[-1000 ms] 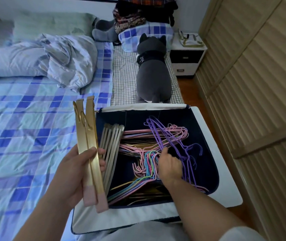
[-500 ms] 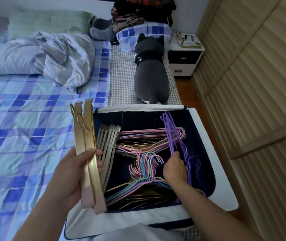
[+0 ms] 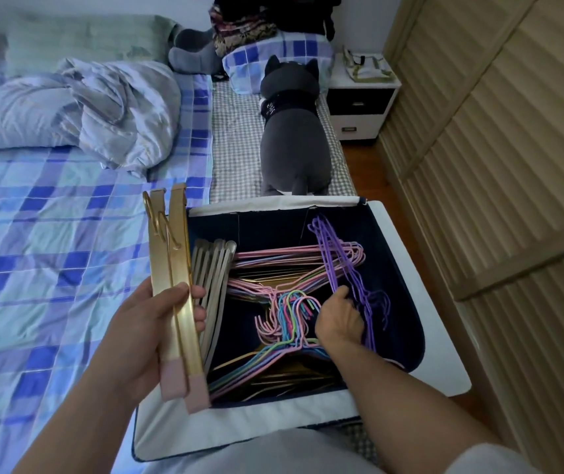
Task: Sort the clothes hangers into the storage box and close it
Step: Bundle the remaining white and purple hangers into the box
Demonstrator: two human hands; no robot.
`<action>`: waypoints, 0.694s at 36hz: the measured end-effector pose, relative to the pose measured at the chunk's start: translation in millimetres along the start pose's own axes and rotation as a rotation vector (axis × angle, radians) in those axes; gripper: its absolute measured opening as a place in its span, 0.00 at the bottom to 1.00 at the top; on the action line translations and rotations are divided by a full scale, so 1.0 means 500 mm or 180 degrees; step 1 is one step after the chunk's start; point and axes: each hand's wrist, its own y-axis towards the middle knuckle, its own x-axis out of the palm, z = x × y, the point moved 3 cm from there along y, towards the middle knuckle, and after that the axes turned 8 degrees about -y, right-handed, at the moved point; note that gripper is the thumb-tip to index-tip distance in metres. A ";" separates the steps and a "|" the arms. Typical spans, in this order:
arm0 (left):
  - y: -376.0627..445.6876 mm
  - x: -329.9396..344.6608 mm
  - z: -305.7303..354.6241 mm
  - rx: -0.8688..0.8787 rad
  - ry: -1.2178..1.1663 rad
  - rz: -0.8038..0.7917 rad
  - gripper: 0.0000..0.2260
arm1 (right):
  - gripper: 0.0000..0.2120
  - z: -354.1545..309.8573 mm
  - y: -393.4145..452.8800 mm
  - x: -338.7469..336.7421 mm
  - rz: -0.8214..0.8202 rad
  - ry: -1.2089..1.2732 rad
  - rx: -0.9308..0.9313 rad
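Observation:
The dark blue storage box [image 3: 407,302] with white rims stands open on the bed's near edge. Inside lie pink and multicoloured wire hangers [image 3: 291,285] and, along its left wall, several silver-grey hangers [image 3: 214,268]. My left hand [image 3: 143,333] grips two gold hangers with pink ends [image 3: 174,289] upright just outside the box's left wall. My right hand [image 3: 338,319] is inside the box and holds a bunch of purple wire hangers [image 3: 335,254] tilted up on edge toward the right side.
A grey plush cat [image 3: 291,131] lies on the checked sheet just behind the box. A crumpled duvet [image 3: 85,107] sits far left on the blue plaid bed. A slatted wardrobe [image 3: 496,165] runs along the right, with a white nightstand [image 3: 362,107] beyond.
My right hand has taken the purple hangers and stood them up, shifting them toward the box's right side. My left hand has kept the gold hangers almost still.

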 end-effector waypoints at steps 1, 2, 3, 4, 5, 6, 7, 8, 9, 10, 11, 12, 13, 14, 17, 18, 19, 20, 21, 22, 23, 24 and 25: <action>-0.002 0.000 -0.001 -0.0005 0.0009 -0.0004 0.16 | 0.17 0.008 -0.003 0.006 -0.0070 -0.0121 -0.0046; -0.005 0.000 0.000 -0.0001 0.0007 -0.0005 0.16 | 0.16 0.013 -0.004 0.009 -0.0113 -0.0237 -0.0101; -0.007 0.000 0.000 0.0004 -0.0006 0.0001 0.15 | 0.16 0.017 -0.004 0.011 -0.0124 -0.0347 -0.0161; -0.009 -0.002 0.000 0.0013 -0.0015 0.0010 0.15 | 0.15 0.020 -0.004 0.009 -0.0096 -0.0436 -0.0223; -0.010 -0.004 0.000 0.0026 -0.0020 0.0028 0.15 | 0.15 0.022 -0.003 0.006 -0.0036 -0.0502 -0.0290; -0.011 -0.006 0.001 0.0034 -0.0021 0.0054 0.14 | 0.16 0.025 -0.003 0.004 0.0026 -0.0556 -0.0352; -0.011 -0.007 0.001 0.0038 -0.0035 0.0072 0.13 | 0.17 0.032 -0.001 0.002 0.0071 -0.0610 -0.0395; -0.012 -0.010 0.000 0.0042 -0.0067 0.0083 0.11 | 0.19 0.040 -0.001 0.002 0.0080 -0.0647 -0.0402; -0.012 -0.014 -0.001 0.0042 -0.0102 0.0089 0.09 | 0.21 0.049 0.000 0.003 0.0069 -0.0614 -0.0335; -0.012 -0.016 -0.002 0.0035 -0.0130 0.0100 0.08 | 0.22 0.058 0.002 0.003 0.0010 -0.0467 -0.0183; -0.013 -0.017 -0.004 0.0020 -0.0152 0.0104 0.07 | 0.22 0.065 0.005 0.000 -0.0079 -0.0202 0.0012; -0.014 -0.018 -0.006 0.0004 -0.0179 0.0099 0.08 | 0.22 0.068 0.009 -0.004 -0.0156 0.0106 0.0214; -0.014 -0.020 -0.007 -0.0010 -0.0204 0.0094 0.08 | 0.22 0.067 0.012 -0.012 -0.0198 0.0370 0.0366; -0.015 -0.022 -0.008 -0.0025 -0.0206 0.0093 0.09 | 0.22 0.061 0.014 -0.021 -0.0184 0.0555 0.0444; -0.017 -0.027 -0.011 -0.0026 -0.0159 0.0114 0.12 | 0.19 0.037 0.001 -0.051 0.0049 0.0629 0.0252; -0.016 -0.027 -0.011 -0.0007 -0.0162 0.0123 0.12 | 0.18 0.029 -0.009 -0.055 0.0094 0.0576 0.0144; -0.016 -0.025 -0.013 0.0001 -0.0168 0.0137 0.12 | 0.18 0.023 -0.023 -0.054 0.0085 0.0517 0.0053; -0.014 -0.022 -0.014 -0.0003 -0.0170 0.0144 0.11 | 0.17 0.018 -0.036 -0.050 0.0058 0.0455 -0.0036; -0.013 -0.018 -0.015 -0.0014 -0.0166 0.0136 0.11 | 0.17 0.014 -0.048 -0.044 0.0042 0.0385 -0.0125; -0.011 -0.014 -0.015 -0.0022 -0.0160 0.0118 0.11 | 0.17 0.012 -0.059 -0.039 0.0060 0.0333 -0.0193; -0.008 -0.010 -0.014 -0.0026 -0.0151 0.0097 0.11 | 0.17 0.010 -0.067 -0.038 0.0115 0.0312 -0.0216; -0.006 -0.008 -0.013 -0.0022 -0.0142 0.0079 0.10 | 0.16 0.008 -0.073 -0.041 0.0189 0.0315 -0.0190; -0.005 -0.007 -0.011 -0.0010 -0.0133 0.0065 0.09 | 0.16 0.008 -0.077 -0.046 0.0256 0.0321 -0.0145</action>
